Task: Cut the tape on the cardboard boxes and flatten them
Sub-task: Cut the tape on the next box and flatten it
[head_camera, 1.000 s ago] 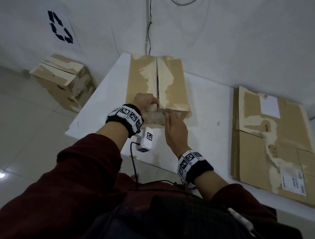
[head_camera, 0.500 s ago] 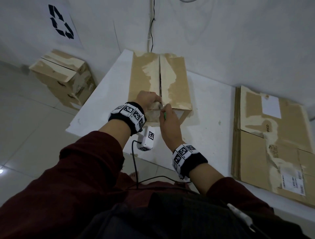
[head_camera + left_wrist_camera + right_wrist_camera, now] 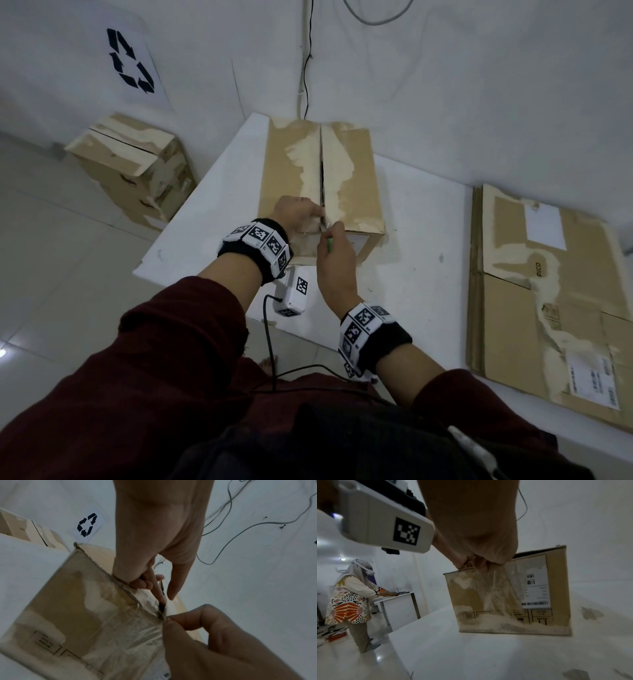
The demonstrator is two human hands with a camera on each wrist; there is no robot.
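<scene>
A taped cardboard box (image 3: 349,178) stands on the white table (image 3: 428,240), its top seam partly split. My left hand (image 3: 298,212) rests on the near end of the top, fingers curled at the seam on the left flap's edge (image 3: 145,584). My right hand (image 3: 334,253) grips a small green-handled cutter (image 3: 329,245), with its tip at the seam's near top edge. Wrinkled clear tape (image 3: 501,588) runs down the box's front face (image 3: 77,601). The blade itself is hidden by my fingers (image 3: 205,635).
A stack of flattened cardboard (image 3: 548,291) lies at the table's right. Another box (image 3: 130,168) sits on the floor to the left, under a recycling sign (image 3: 130,61). A white tracker (image 3: 293,291) hangs from my left wrist. Another person (image 3: 351,599) works at a far table.
My right hand has lifted off the box's front face up to the top edge at the seam, now with the green cutter showing. The left hand has stayed at the seam.
</scene>
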